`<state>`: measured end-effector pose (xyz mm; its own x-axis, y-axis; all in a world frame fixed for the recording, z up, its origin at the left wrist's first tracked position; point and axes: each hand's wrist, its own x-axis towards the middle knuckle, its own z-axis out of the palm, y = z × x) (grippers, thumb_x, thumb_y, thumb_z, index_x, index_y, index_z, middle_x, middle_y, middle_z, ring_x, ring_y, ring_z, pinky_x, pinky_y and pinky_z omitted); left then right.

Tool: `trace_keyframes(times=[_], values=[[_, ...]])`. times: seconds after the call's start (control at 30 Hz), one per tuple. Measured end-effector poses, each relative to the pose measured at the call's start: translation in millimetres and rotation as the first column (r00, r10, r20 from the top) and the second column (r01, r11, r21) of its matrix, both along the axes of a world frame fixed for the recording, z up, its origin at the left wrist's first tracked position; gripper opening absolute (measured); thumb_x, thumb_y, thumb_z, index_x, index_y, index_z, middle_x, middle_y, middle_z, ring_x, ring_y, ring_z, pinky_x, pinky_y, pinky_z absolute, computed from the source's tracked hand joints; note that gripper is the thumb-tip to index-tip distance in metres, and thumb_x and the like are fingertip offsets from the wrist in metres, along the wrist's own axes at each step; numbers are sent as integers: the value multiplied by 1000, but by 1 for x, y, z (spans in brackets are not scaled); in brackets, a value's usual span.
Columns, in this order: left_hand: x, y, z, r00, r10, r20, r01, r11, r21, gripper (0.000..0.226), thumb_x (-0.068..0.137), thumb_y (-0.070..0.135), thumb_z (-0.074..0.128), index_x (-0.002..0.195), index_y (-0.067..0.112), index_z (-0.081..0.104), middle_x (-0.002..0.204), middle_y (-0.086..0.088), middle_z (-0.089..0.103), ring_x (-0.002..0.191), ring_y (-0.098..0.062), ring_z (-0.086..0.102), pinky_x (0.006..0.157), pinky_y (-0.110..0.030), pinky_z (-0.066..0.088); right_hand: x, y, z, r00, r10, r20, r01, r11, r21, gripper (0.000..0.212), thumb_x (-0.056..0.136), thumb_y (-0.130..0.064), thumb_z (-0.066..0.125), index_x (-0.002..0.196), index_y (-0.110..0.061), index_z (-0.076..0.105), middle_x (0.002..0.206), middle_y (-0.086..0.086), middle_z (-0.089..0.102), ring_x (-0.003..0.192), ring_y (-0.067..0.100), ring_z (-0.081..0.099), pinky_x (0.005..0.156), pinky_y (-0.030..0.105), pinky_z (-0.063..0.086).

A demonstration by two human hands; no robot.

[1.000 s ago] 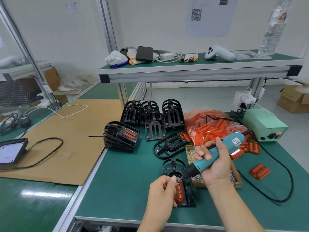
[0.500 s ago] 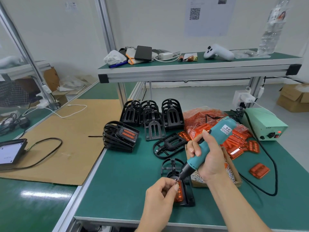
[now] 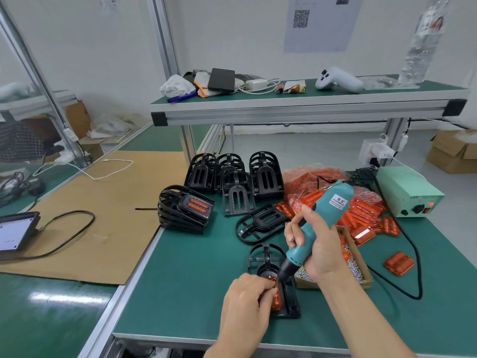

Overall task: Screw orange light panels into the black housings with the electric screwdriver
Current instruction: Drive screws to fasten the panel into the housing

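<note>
**benchguy:** What's going on at the front edge of the green table (image 3: pixel 180 293)?

**screwfan:** The right hand (image 3: pixel 313 250) is gripping the teal electric screwdriver (image 3: pixel 316 228), tilted, with its tip down on the black housing (image 3: pixel 286 293). The left hand (image 3: pixel 247 303) is pinching something tiny right at the tip; can't tell what. The orange light panel (image 3: pixel 276 301) is sitting inside that housing, mostly hidden by the fingers.

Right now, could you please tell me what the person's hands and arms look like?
Both the left hand and the right hand are bare, with no gloves. The forearms are uncovered too: no sleeves, watch or rings show. Fingernails look short and unpainted.
</note>
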<state>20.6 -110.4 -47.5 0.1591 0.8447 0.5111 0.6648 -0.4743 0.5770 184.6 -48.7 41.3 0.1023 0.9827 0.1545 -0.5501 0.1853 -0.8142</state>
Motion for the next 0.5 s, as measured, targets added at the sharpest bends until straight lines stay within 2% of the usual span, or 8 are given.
trace_keyframes(times=[0.1,0.23,0.5], values=[[4,0,-8,996,62,-70,-60,998,28,15,76,27,85,85,31,73,88,22,59,92,-6,54,81,-32,41,-4,-2,-7,997,-5,82,6,1000,-6,35,79,-35,79,72,-7,60,47,8,38,50,26,44,51,31,43],[10,-2,-21,983,147,-113,-152,988,-32,22,64,32,92,78,34,75,89,19,51,97,-9,48,84,-29,28,-12,-6,-18,983,-7,184,10,1000,-13,33,79,-37,78,69,-10,63,46,11,41,50,27,47,53,31,48],[11,-5,-36,981,169,-93,-172,985,-21,23,63,31,94,75,32,74,86,17,50,94,-10,48,83,-32,33,-19,-10,-23,966,-7,260,12,1000,-18,30,78,-39,78,65,-15,64,46,13,43,49,27,48,57,33,50]])
